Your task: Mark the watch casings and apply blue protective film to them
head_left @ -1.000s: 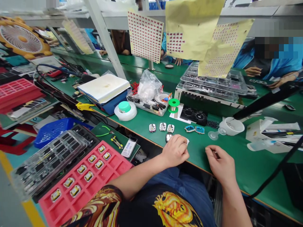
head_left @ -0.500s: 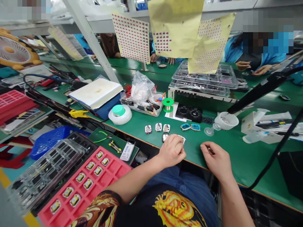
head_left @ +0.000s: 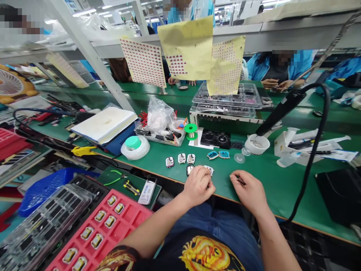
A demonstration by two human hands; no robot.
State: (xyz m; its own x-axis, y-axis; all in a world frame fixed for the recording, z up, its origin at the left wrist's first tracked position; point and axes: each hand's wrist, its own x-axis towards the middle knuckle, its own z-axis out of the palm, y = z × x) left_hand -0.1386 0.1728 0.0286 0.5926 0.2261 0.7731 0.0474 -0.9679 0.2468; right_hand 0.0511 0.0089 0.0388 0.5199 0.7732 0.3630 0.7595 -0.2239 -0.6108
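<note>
My left hand (head_left: 199, 185) rests curled on the green bench (head_left: 270, 180), its fingers closed over a small white watch-like case (head_left: 209, 170) that peeks out at the fingertips. A dark case (head_left: 189, 169) lies just left of it. My right hand (head_left: 248, 189) is closed beside it, pinching a thin dark tool (head_left: 240, 181) that I cannot make out. Three small white cases (head_left: 180, 159) sit in a row just beyond my left hand. Two blue-rimmed cases (head_left: 218, 154) lie further right.
A red tray (head_left: 93, 237) with gold parts and clear trays (head_left: 36, 229) lie at lower left. A white bowl (head_left: 256, 144), a black hose (head_left: 313, 150), a green solder spool (head_left: 191, 130), a heating plate (head_left: 105, 126) and stacked clear trays (head_left: 225, 101) stand behind. Other people work across the bench.
The view has tilted up and shifted, so everything sits lower and further left in the picture. Both hands stay in the same pose on the bench edge.
</note>
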